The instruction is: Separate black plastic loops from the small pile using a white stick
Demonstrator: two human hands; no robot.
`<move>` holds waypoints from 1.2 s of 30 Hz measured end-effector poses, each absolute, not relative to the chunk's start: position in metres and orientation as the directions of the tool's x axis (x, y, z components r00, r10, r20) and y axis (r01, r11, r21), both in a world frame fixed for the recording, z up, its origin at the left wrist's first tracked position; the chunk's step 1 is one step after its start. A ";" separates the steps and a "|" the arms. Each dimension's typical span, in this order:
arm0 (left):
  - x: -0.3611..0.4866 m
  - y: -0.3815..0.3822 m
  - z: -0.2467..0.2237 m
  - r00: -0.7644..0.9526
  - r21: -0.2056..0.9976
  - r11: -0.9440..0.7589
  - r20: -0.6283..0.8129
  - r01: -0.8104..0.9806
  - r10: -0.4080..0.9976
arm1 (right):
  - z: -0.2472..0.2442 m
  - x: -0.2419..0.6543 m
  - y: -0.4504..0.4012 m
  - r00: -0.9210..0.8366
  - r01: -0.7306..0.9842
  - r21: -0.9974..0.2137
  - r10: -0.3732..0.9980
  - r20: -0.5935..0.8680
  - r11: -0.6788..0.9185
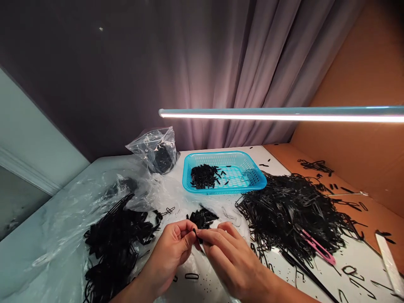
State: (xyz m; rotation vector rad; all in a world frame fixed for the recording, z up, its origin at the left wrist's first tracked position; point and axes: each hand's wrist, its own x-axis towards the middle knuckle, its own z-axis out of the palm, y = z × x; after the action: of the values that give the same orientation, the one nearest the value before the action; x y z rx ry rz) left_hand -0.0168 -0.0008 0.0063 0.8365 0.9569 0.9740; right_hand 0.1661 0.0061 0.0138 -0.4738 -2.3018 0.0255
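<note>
My left hand [172, 248] and my right hand [233, 261] meet at the front middle of the table, fingertips pinched together. Between them is a small black piece [195, 232], mostly covered by my fingers, so its kind cannot be made out. Just beyond the fingertips lies a little heap of short black pieces [203, 217]. A loose black loop [191, 276] rests on the white tabletop below my hands. To the left of my left hand spreads a dark pile of black pieces [113, 244] on clear plastic.
A blue basket [224, 191] holding short black pieces stands behind. To the right is a large heap of thin black loops [284, 206] with a pink-handled tool [318, 249] on it. A clear bag [164, 155] stands at back left. A lit tube lamp [280, 113] crosses above.
</note>
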 end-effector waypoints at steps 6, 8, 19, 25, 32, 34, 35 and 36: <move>-0.020 -0.002 0.012 0.264 0.935 0.285 -0.226 -0.211 0.938 | 0.008 0.160 -0.001 -0.573 0.342 -0.216 0.385 0.723 0.915; -0.020 -0.003 0.013 0.260 0.943 0.268 -0.214 -0.195 0.942 | 0.005 0.157 -0.002 -0.553 0.336 -0.241 0.398 0.732 0.910; -0.009 -0.007 0.019 0.144 0.994 0.103 -0.095 -0.047 0.985 | 0.005 0.182 0.020 -0.248 0.288 -0.720 0.775 0.581 0.632; -0.016 -0.001 0.017 0.097 0.996 0.087 -0.087 0.001 0.992 | 0.007 0.178 0.019 -0.442 0.049 -0.612 0.567 0.695 0.789; -0.018 0.000 0.011 0.111 0.996 0.066 -0.072 0.063 0.991 | 0.007 0.176 0.022 -0.492 0.128 -0.477 0.473 0.731 0.869; -0.018 0.000 0.010 0.111 0.995 0.062 -0.070 0.072 0.991 | 0.008 0.176 0.021 -0.493 0.138 -0.458 0.462 0.737 0.878; -0.019 0.000 0.010 0.111 0.995 0.061 -0.070 0.080 0.991 | 0.008 0.176 0.021 -0.492 0.138 -0.452 0.457 0.741 0.881; -0.019 0.000 0.010 0.111 0.994 0.061 -0.071 0.089 0.991 | 0.008 0.176 0.021 -0.494 0.139 -0.446 0.452 0.743 0.884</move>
State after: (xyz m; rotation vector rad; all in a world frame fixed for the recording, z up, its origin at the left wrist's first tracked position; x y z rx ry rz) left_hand -0.0189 0.0000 0.0103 1.2740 1.2160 1.0345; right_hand 0.1758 0.0214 0.0084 -0.4262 -2.0765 0.4064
